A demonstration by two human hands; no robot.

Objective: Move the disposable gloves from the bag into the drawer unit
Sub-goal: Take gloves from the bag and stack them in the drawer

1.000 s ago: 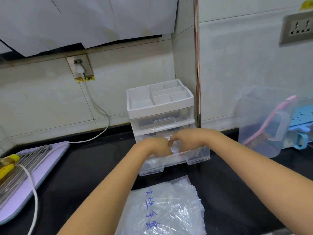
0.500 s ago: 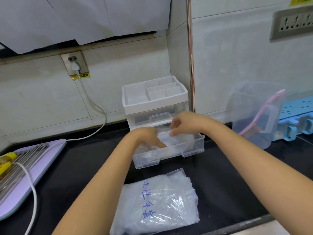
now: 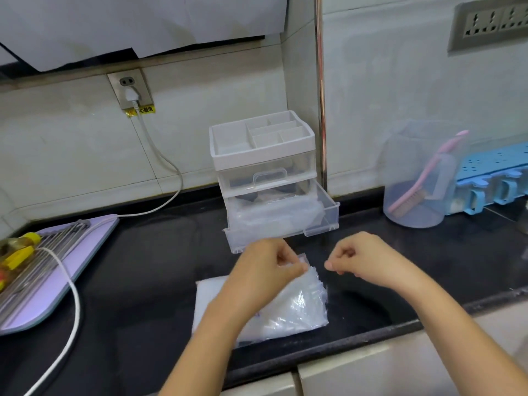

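Note:
A clear plastic bag (image 3: 297, 307) of disposable gloves lies on the black counter near its front edge. My left hand (image 3: 265, 267) pinches the bag's upper corner. My right hand (image 3: 360, 258) hovers just right of that corner with its fingers curled and nothing in them. Behind the bag stands the white and clear drawer unit (image 3: 263, 155). Its bottom drawer (image 3: 328, 221) is pulled out, and a heap of clear gloves (image 3: 274, 215) lies inside it.
A clear jug (image 3: 411, 201) with a pink brush stands at the right, next to a blue rack (image 3: 494, 178). At the left lies a purple board (image 3: 57, 267) with metal rods and a white cable (image 3: 74, 307) across it.
Both hands have drawn back out of the bottom drawer toward me. The left hand now pinches the bag's corner, and the gloves stay in the drawer.

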